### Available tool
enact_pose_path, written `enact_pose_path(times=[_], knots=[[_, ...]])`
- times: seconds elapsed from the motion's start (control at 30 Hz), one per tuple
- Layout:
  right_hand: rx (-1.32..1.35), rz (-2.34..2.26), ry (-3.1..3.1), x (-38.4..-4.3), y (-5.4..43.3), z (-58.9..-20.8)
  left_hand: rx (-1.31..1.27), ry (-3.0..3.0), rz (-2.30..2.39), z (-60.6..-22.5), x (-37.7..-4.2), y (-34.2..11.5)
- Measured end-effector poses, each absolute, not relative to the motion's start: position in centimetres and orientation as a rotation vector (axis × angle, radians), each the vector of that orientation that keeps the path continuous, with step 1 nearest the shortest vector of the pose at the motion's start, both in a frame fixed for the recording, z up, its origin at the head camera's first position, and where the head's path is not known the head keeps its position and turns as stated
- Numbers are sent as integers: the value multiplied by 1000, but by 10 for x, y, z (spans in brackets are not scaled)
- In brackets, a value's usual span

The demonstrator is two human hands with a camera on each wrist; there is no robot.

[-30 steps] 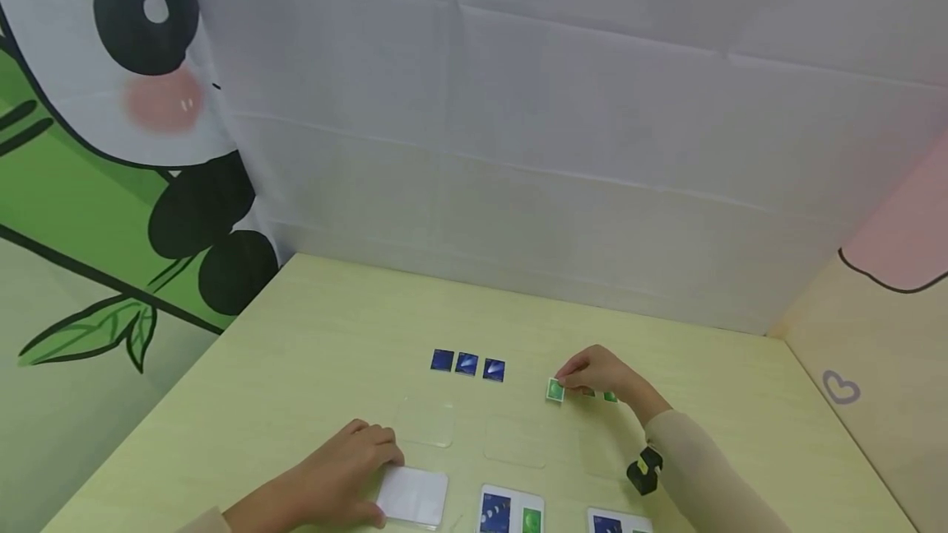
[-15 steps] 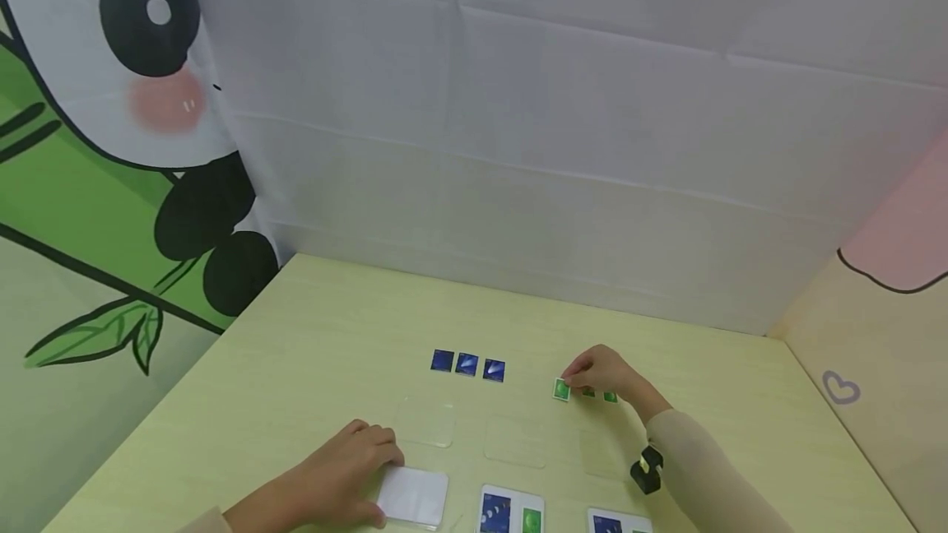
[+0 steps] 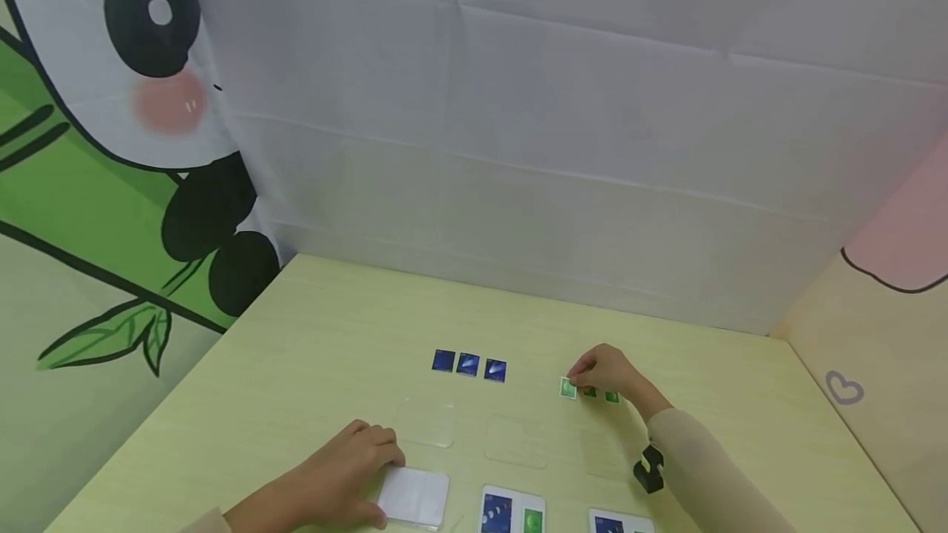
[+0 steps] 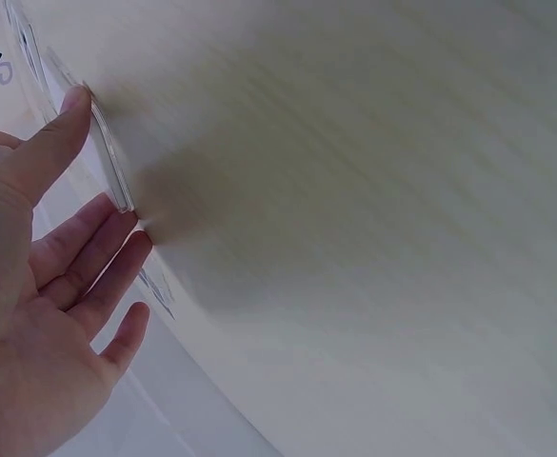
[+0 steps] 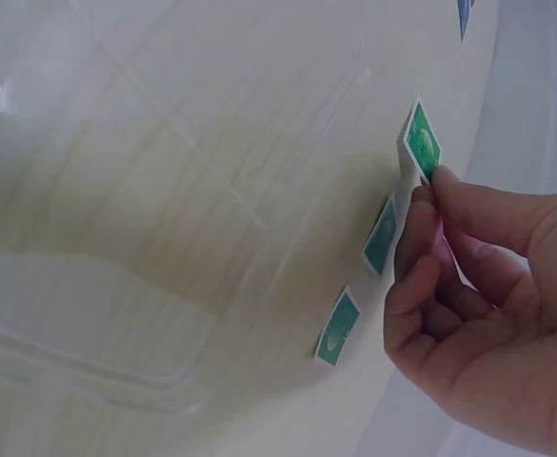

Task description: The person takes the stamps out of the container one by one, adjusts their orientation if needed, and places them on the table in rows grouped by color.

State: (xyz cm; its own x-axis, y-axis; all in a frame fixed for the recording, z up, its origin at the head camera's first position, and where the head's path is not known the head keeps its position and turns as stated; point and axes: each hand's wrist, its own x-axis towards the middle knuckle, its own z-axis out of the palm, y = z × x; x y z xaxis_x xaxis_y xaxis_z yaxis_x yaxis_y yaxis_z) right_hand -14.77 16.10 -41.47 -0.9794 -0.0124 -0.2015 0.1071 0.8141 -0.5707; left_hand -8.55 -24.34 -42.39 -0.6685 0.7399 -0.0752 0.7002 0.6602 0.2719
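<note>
In the head view my right hand [image 3: 605, 368] pinches a small green card [image 3: 568, 388] with a white border between thumb and fingertips. The right wrist view shows this green card [image 5: 421, 141] tilted at the fingertips. Beside that hand lie two more green cards [image 5: 338, 328], partly covered by it in the head view. My left hand [image 3: 341, 475] rests at the left edge of a white card in a clear case [image 3: 413, 496]. In the left wrist view its thumb and loosely straight fingers [image 4: 86, 271] touch the edge of the case.
Three small blue cards [image 3: 468, 364] lie in a row farther back. Clear square plates [image 3: 515, 441] lie in a row in the middle. At the front are two white cards bearing blue and green pictures, one central [image 3: 513, 508] and one to the right [image 3: 620, 521].
My right hand has shifted slightly to the right with the green card, closer to the other two green cards. The left hand has stayed in place.
</note>
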Motion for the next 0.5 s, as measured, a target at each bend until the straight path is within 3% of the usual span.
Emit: enact_pose_path(times=[0.5], knots=[[69, -797, 2947, -132, 150, -427, 1278, 2688, 338, -424, -80, -261]])
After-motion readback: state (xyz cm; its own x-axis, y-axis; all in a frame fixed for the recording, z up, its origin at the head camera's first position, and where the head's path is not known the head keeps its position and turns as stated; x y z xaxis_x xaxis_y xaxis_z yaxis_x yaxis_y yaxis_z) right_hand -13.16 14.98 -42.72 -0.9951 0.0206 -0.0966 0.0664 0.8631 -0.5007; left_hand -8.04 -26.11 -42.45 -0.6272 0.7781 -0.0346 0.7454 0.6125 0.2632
